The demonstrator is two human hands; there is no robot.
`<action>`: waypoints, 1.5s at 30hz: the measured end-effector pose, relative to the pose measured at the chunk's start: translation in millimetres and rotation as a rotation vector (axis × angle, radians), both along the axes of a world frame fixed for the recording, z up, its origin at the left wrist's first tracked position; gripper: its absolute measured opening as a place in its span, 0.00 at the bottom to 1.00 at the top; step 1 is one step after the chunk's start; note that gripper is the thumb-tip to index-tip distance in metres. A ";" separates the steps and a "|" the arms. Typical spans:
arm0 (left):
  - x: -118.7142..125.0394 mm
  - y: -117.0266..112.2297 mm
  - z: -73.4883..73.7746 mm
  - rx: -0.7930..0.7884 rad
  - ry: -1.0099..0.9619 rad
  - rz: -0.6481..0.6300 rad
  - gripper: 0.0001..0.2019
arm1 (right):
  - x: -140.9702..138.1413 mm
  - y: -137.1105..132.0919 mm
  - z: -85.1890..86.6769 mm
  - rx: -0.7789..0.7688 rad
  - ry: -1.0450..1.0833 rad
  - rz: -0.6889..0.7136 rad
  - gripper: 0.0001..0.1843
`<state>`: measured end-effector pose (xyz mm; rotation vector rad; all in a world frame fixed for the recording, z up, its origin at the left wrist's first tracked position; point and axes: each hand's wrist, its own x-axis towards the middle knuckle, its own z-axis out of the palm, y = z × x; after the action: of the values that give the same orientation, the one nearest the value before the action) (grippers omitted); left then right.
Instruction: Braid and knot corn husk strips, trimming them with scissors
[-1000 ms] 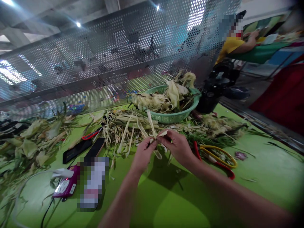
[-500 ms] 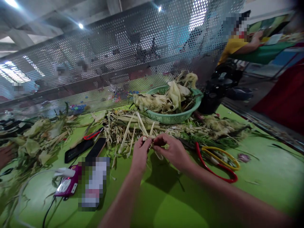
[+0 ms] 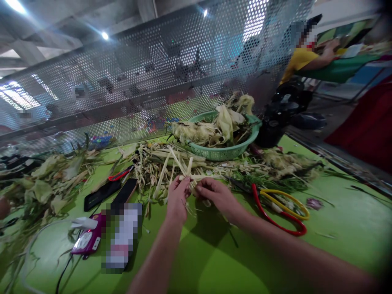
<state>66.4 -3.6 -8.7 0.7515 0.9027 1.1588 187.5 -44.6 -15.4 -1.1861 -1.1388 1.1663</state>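
My left hand [image 3: 177, 197] and my right hand [image 3: 213, 193] meet over the green table [image 3: 232, 261], both pinched on the same bunch of pale dried leaf strips [image 3: 189, 176]. The strips fan upward and to the left from between my fingers. Just behind lies a long heap of dried strips and stalks [image 3: 165, 161]. Red-handled scissors [image 3: 277, 222] and a yellow-handled pair [image 3: 290, 202] lie right of my right hand.
A green basket [image 3: 226, 151] of husks stands at the back, in front of a perforated metal screen [image 3: 147, 77]. Black phones [image 3: 105, 194], a pink device [image 3: 87, 241] with a cable and leaf piles [image 3: 45, 183] lie left. A person in yellow [image 3: 303, 57] works at the far right.
My hands have shifted slightly left and lower, still working the strip bunch. The strips now stick up in a crossed fan. The view has shifted a little.
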 end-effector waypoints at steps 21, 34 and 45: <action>0.0 -6.6 0.8 0.540 0.628 -0.331 0.05 | 26.5 8.5 2.0 0.333 -0.399 -0.214 0.07; 1.1 -4.3 -2.3 0.458 0.502 -0.370 0.08 | 27.2 11.9 6.5 0.004 0.064 -0.083 0.16; -2.1 0.4 -4.8 0.017 0.249 -0.365 0.11 | 37.6 5.3 27.6 0.141 0.128 -0.069 0.13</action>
<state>64.3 -3.2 -13.5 1.0426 0.9140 0.7622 225.1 -39.3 12.2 -1.0209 -1.0569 1.0763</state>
